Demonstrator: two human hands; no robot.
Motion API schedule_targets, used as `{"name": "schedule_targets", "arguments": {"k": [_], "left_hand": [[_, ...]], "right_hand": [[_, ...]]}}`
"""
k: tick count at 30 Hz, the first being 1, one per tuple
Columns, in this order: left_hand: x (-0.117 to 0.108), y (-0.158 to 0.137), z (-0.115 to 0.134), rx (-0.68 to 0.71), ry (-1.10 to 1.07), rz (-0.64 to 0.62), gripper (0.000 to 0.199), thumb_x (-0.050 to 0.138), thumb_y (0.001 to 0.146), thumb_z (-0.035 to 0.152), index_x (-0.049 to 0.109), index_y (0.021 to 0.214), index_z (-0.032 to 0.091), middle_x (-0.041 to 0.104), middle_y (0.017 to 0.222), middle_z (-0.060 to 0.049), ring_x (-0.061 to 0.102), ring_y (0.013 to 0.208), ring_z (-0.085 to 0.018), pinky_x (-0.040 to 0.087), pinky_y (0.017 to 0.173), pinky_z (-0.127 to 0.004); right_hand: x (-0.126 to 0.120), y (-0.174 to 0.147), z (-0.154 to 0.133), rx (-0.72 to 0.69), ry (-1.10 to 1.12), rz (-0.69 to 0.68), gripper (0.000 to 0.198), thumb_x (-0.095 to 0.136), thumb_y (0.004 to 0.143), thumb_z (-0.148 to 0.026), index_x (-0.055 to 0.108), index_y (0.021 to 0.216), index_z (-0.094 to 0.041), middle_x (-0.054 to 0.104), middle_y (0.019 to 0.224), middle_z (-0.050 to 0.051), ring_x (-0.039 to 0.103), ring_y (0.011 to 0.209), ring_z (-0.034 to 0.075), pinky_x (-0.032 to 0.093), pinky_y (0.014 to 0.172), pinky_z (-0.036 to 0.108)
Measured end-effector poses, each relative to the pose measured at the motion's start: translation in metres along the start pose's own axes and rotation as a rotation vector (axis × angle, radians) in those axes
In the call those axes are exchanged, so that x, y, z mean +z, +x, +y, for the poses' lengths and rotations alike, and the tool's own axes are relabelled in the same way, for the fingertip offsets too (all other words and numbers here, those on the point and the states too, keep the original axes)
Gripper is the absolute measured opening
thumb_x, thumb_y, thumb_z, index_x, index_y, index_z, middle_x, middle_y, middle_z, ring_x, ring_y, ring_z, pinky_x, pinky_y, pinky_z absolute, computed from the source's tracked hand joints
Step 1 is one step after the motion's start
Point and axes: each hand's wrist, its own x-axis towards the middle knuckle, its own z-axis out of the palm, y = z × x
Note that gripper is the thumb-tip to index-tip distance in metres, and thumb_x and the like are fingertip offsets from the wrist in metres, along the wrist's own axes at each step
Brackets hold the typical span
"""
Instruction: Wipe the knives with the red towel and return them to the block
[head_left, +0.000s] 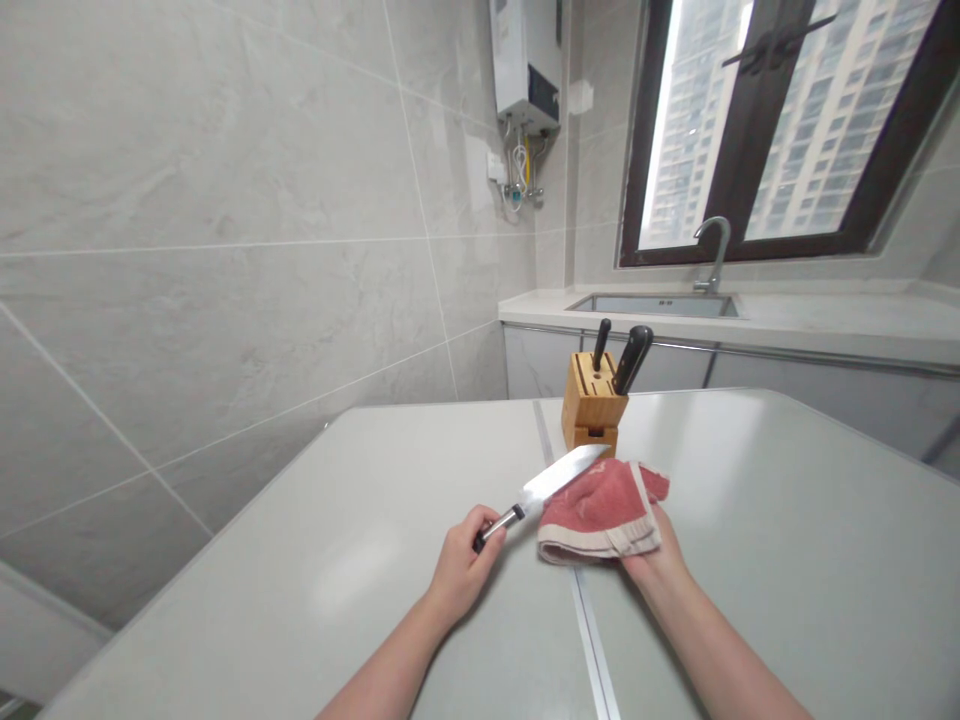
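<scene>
Holding tapered steel knife (564, 474) | left fingers (481, 518) curled closed | right hand (657, 552) under fuzzy red towel (600, 505), grip hidden, can't tell

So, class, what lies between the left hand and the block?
In the head view, the knife: the left hand holds it, tip towards the block, with the cloth alongside the blade.

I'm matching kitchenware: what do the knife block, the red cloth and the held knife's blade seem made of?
Knife block: probably wood or bamboo, satin; warm yellow-brown tone.
Red cloth: likely terry, fibre uncertain, matte; towel-like, soft folds.
Blade: apparently steel, smooth; silvery, bright.
</scene>
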Motion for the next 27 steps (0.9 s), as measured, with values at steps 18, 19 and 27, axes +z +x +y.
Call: {"name": "schedule_targets", "arguments": {"k": [18,19,27], "left_hand": [[0.0,-0.001,0.012,0.105,0.015,-0.153,0.018,0.051,0.082,0.033,0.055,0.088,0.017,0.058,0.075,0.0,0.05,0.064,-0.013,0.037,0.061,-0.022],[0.0,-0.001,0.013,0.109,0.019,-0.157,0.018,0.051,0.082,0.033,0.055,0.089,0.017,0.058,0.075,0.0,0.05,0.064,-0.013,0.037,0.061,-0.022],[-0.002,0.0,0.011,0.105,0.101,-0.169,0.016,0.051,0.083,0.031,0.056,0.091,0.018,0.062,0.078,-0.001,0.054,0.067,-0.014,0.039,0.063,-0.022]], "right_hand": [[0.05,-0.078,0.019,0.314,-0.119,-0.305,0.027,0.072,0.064,-0.034,0.062,0.083,-0.017,0.068,0.075,0.002,0.064,0.067,0.016,0.052,0.064,0.028],[0.049,-0.078,0.021,0.31,-0.149,-0.309,0.027,0.072,0.064,-0.033,0.062,0.083,-0.017,0.068,0.074,0.001,0.064,0.066,0.016,0.052,0.063,0.027],[0.043,-0.071,0.032,0.259,-0.285,-0.221,0.033,0.073,0.061,-0.037,0.063,0.086,-0.018,0.069,0.072,0.001,0.063,0.064,0.016,0.052,0.059,0.027]]}}
